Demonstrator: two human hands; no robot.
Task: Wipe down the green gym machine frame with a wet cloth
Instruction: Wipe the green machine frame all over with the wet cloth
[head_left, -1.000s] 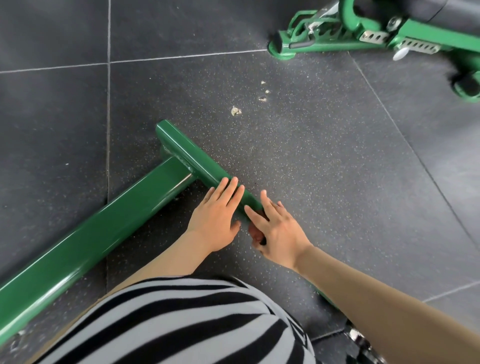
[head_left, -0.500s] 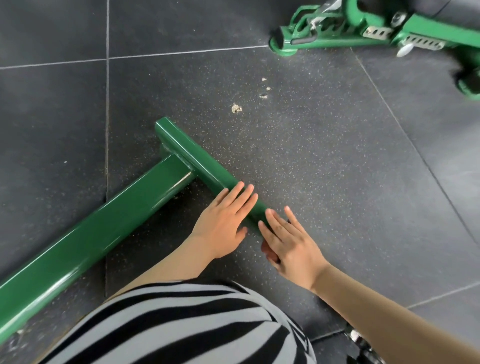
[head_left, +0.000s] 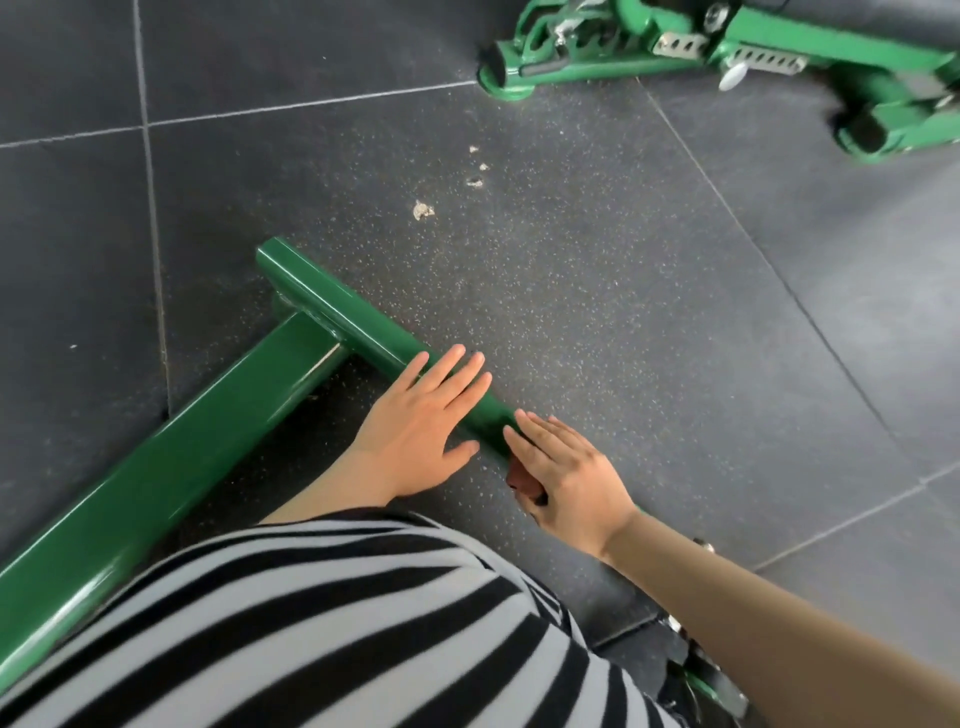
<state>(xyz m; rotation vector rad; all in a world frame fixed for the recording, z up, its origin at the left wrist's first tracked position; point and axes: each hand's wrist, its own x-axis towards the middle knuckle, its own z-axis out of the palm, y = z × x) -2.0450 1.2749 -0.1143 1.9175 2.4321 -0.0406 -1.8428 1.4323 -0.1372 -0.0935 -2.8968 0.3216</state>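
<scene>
Head camera view, looking down at a dark speckled rubber floor (head_left: 649, 322). Nearest is a black-and-white striped shirt (head_left: 322, 623). Just beyond it, two hands lie on a green crossbar (head_left: 332, 312) of the gym machine frame, which rests on the floor and meets one long green beam (head_left: 156, 467) running toward the near left. The left hand (head_left: 421, 431) lies flat, fingers straight and together, across the crossbar. The right hand (head_left: 566, 478), just beside it on the right, also has straight fingers and presses down on a small reddish cloth (head_left: 522, 480), mostly hidden beneath the palm. Whether the cloth is wet cannot be told.

Judging from the glossy crossbar and beam, wiping seems underway at this crossbar's near right stretch; which parts are already cleaned cannot be told.

Farther off lie four pale crumbs (head_left: 423, 210) of debris. At the far right stands one more green machine base (head_left: 727, 47), untouched.
</scene>
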